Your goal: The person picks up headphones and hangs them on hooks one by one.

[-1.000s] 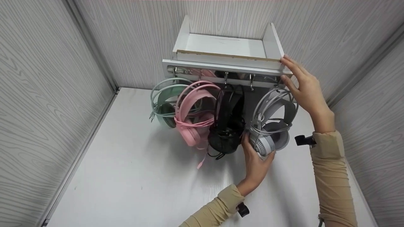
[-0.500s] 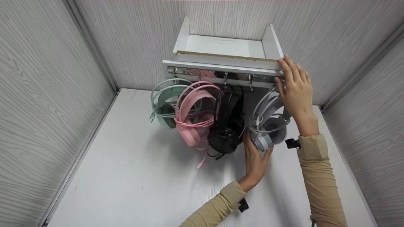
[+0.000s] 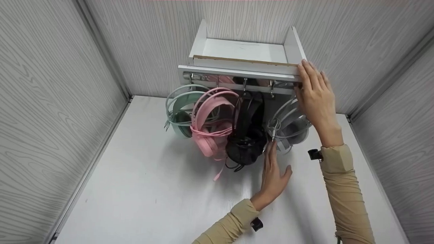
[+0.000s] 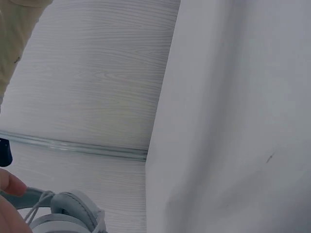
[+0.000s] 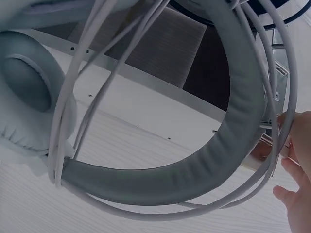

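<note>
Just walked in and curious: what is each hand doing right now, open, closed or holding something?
Left hand: open, fingers straight, holding nothing, just below the grey headphones.
Right hand: open, fingers resting against the white rack above them.

Left hand (image 3: 274, 173) flat, fingers straight and pointing forward, holding nothing. Right hand (image 3: 315, 98) raised higher, fingers extended, wrist bent down.
</note>
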`<state>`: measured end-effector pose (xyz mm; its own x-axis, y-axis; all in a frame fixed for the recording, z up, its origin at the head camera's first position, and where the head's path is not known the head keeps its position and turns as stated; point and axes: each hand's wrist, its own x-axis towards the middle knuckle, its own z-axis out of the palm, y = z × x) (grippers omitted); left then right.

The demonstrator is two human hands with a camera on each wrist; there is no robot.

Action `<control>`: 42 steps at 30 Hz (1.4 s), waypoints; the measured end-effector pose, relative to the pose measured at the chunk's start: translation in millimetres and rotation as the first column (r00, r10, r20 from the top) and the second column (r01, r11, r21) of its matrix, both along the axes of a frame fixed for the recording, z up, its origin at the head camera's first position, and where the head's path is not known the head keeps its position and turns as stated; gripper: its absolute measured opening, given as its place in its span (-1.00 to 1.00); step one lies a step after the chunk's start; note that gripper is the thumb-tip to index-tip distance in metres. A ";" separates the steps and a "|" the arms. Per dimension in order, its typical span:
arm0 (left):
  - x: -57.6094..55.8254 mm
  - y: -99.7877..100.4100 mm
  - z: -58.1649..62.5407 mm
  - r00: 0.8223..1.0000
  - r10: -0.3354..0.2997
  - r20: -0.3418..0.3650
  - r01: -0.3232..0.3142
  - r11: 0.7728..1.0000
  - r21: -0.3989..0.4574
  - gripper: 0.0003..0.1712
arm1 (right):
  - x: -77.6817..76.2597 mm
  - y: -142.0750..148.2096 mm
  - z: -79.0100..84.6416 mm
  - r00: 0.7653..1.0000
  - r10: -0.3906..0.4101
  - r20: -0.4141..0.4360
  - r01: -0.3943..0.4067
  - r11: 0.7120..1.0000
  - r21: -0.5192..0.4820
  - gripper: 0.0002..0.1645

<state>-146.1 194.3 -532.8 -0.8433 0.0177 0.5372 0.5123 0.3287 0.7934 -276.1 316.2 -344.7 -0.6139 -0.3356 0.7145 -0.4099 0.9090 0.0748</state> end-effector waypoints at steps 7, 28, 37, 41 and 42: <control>-0.7 -8.8 0.1 0.998 -0.058 0.003 0.058 0.998 -0.027 -0.08 | -0.2 -2.8 -5.3 0.999 -0.046 0.025 0.046 0.999 -0.006 -0.25; 11.4 -73.0 45.9 0.920 -0.378 0.108 0.382 0.924 -0.025 -0.79 | 0.2 -15.8 -3.2 0.996 -0.067 0.067 0.069 0.997 -0.042 -0.18; 12.5 -121.6 76.9 0.909 -0.406 0.099 0.417 0.897 -0.146 -0.80 | 8.0 -25.9 -1.6 0.984 -0.124 0.131 0.134 0.988 -0.075 -0.19; 11.8 -142.2 84.1 0.946 -0.317 0.059 0.323 0.929 -0.179 -0.80 | 15.1 -30.8 -1.3 0.970 -0.159 0.185 0.175 0.982 -0.077 -0.14; 12.1 -147.2 85.4 0.956 -0.290 0.040 0.293 0.938 -0.184 -0.80 | 18.2 -32.2 -1.9 0.967 -0.165 0.195 0.183 0.980 -0.079 -0.13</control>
<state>-134.0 47.1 -447.5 -0.7927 0.3622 0.4903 0.5984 0.3088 0.7393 -257.9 284.0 -346.6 -0.7824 -0.1476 0.6050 -0.2430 0.9669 -0.0784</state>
